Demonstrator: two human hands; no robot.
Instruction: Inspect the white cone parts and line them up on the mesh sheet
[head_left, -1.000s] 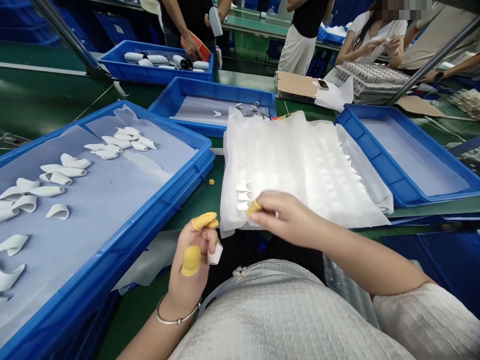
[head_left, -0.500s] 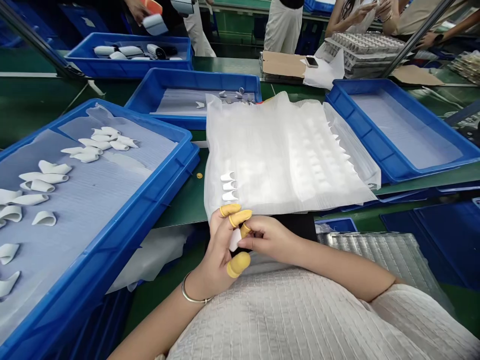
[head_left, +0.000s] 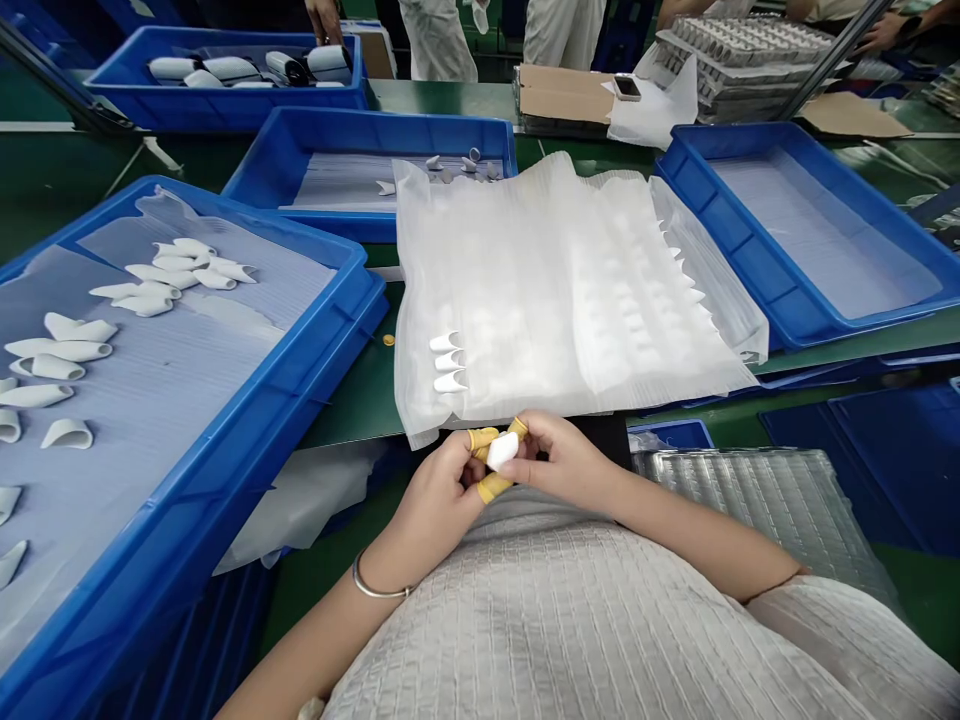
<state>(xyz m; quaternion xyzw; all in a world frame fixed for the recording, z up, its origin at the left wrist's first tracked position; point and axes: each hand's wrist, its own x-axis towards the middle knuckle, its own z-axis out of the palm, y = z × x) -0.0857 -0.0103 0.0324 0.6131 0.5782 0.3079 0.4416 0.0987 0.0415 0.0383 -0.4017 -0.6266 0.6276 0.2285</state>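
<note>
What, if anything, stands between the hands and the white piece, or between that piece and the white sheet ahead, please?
Nothing visible separates the left hand or right hand from the white piece; both hold it. Towards the white sheet, only the hands' own fingers appear around it.

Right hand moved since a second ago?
Yes: judged against the white sheet, the right hand has drawn back toward the camera, from over its near-left area to about its near edge.
</note>
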